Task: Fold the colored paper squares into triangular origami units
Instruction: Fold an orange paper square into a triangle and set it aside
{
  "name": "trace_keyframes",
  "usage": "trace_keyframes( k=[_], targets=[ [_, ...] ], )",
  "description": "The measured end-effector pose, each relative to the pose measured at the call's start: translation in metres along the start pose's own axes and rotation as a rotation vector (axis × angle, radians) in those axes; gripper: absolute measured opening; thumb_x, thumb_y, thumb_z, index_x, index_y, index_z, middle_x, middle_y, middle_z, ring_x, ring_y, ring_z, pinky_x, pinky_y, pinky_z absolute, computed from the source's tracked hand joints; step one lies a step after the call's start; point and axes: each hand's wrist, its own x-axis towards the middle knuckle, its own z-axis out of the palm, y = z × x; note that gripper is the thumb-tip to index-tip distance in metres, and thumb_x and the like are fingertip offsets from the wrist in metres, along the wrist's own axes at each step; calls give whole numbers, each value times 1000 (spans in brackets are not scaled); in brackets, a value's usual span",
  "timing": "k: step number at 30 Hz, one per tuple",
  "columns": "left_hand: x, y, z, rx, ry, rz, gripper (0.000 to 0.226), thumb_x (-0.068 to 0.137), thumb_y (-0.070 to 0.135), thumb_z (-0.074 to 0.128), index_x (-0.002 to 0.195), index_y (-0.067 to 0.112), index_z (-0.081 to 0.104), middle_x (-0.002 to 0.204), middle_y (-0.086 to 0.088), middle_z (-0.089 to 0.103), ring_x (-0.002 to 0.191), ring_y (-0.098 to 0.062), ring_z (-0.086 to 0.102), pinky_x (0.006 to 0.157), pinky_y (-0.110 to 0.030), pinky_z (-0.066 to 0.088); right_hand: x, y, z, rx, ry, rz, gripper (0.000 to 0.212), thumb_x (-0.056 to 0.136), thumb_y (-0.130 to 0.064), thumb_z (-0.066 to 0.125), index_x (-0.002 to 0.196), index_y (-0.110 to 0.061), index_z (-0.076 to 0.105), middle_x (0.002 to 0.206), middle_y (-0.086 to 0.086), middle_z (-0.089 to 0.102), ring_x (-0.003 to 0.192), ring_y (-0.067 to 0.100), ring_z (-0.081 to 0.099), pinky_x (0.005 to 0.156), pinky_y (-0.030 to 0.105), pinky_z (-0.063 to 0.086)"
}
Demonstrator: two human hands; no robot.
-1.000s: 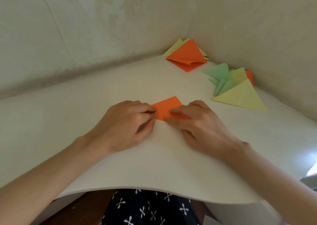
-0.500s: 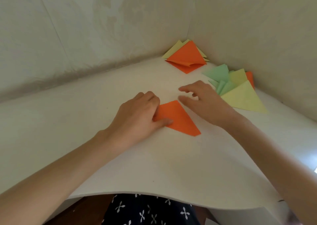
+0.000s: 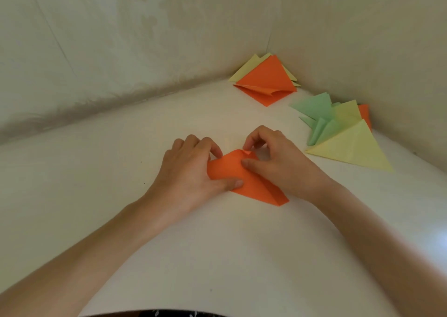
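An orange paper (image 3: 229, 169), folded into a triangle, lies in the middle of the white table (image 3: 96, 171). Its far flap is curled up off the table. My left hand (image 3: 191, 169) holds the paper's left side, thumb pressing on top and fingers curled at the far edge. My right hand (image 3: 278, 162) pinches the raised far corner between thumb and forefinger. The paper's near right point sticks out flat from under my right hand.
A stack of orange and yellow paper squares (image 3: 266, 79) sits in the far corner against the wall. Folded green, yellow and orange triangles (image 3: 343, 133) lie in a heap at the right, close to the right wall.
My right hand came back from near the folded heap onto the orange triangle. It has lifted the paper's far corner, and the flap now curls upward. My left hand stays on the paper's left side.
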Motion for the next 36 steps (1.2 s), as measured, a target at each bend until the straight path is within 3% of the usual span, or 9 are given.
trace_keyframes(
  k=[4,8,18,22,24,26,30,33,36],
  targets=[
    [0,-4,3,-132,70,51,46,69,48,74,99,31,45,98,12,48,92,-9,44,76,-27,37,0,-5,0,365,68,61,36,80,1,67,91,-28,49,80,-5,60,67,0,51,65,13,42],
    [-4,-3,3,-410,146,152,31,83,30,68,107,32,47,79,14,59,74,1,55,64,-10,39,-3,-9,-7,715,99,167,36,79,3,68,102,-23,54,81,3,64,72,18,61,67,37,50],
    [-2,-3,3,-583,176,228,24,86,17,67,107,28,63,71,7,58,67,-3,55,63,-8,36,-5,-9,-8,752,104,177,27,80,0,68,96,-21,61,81,1,65,76,20,60,69,35,49],
    [-3,-5,2,-476,145,232,21,88,29,65,109,34,63,80,11,63,77,-4,60,69,-18,43,-5,-10,-4,629,136,137,17,82,-5,68,89,-20,65,80,-2,64,74,10,59,69,23,47],
    [-2,-8,3,-255,189,267,24,87,35,57,111,34,62,92,12,65,87,-10,62,75,-30,46,-3,-9,0,472,152,125,16,82,-6,68,81,-22,65,79,-4,63,73,6,57,67,18,44],
    [2,-12,5,57,317,344,26,87,26,59,112,22,64,101,-1,63,92,-24,60,75,-33,39,-1,-8,3,368,172,142,18,82,-7,68,75,-23,64,76,-4,63,71,7,56,65,20,42],
    [1,-11,2,201,476,486,18,86,19,61,102,13,68,108,-9,57,94,-24,50,79,-30,29,-1,-4,4,512,336,263,19,82,-1,64,72,-17,60,69,2,60,65,12,54,60,25,42],
    [-6,-5,5,81,439,527,19,89,26,55,94,13,68,101,-4,57,86,-20,54,76,-33,38,-2,-4,2,743,411,342,20,83,2,62,71,-12,56,69,6,59,66,19,54,62,31,46],
    [-9,3,2,-417,271,228,23,86,37,65,99,19,59,94,7,62,80,-6,59,72,-16,43,-3,-7,-1,963,468,335,19,86,3,61,73,-9,55,76,7,61,71,19,60,67,31,55]
  ],
)
